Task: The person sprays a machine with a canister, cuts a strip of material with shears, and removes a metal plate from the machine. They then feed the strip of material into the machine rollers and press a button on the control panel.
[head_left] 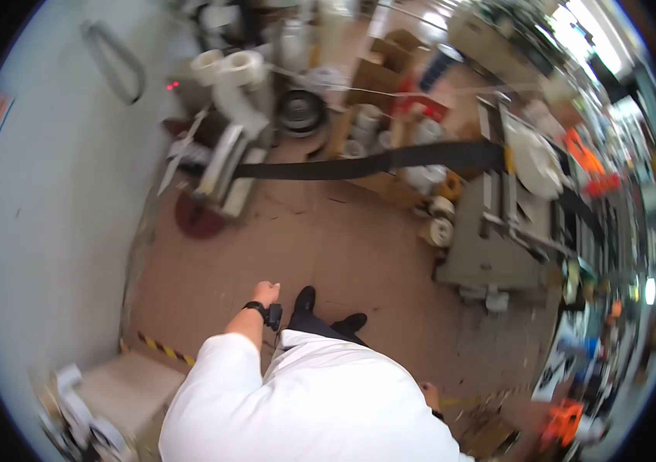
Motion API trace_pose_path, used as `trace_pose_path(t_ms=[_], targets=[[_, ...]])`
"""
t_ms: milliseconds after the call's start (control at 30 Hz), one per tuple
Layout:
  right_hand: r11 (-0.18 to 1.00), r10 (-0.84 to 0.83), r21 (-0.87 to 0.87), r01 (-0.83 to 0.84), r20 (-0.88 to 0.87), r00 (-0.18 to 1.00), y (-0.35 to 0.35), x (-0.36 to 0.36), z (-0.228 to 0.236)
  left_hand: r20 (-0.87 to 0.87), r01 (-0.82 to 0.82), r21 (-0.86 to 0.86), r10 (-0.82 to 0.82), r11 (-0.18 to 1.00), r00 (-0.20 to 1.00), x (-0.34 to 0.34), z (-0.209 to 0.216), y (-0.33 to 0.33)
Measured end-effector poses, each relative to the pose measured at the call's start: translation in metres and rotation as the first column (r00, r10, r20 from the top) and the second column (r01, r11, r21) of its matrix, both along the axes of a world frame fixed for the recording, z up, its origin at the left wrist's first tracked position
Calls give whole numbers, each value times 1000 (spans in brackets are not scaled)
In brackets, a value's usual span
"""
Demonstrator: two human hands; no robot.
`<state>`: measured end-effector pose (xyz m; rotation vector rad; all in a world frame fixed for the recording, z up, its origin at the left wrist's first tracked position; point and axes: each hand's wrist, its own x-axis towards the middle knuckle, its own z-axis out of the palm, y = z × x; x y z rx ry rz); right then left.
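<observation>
Dark band (389, 161) is stretching beyond my left hand (266, 292), whose fingers are resting curled; I cannot tell about my right hand (430, 394).

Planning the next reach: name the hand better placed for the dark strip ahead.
Probably the left hand: it is further forward and closer in view to the dark strip; the right hand sits back beside the white shirt.

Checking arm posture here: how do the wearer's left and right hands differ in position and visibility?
The left hand is out in front of the white shirt, while the right hand appears beside the shirt's right edge. The left hand shows almost whole; the right hand is partly hidden by the shirt. Both appear against the reddish-brown floor, and neither visibly holds anything.
</observation>
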<state>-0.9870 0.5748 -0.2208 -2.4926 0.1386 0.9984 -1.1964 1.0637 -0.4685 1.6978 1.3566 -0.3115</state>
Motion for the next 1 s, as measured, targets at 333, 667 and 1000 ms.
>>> trace_pose_path(t_ms=[333, 667, 1000], targets=[[844, -519, 101, 527, -95, 849, -74, -57, -41, 125, 215, -141, -198, 966, 972, 127, 32, -9], [736, -674, -46, 676, -146, 724, -201, -152, -105, 17, 522, -135, -524, 843, 851, 174, 8, -63], [282, -932, 73, 957, -215, 291, -369, -194, -144, -55, 810, 65, -808, 583, 586, 297, 50, -303]])
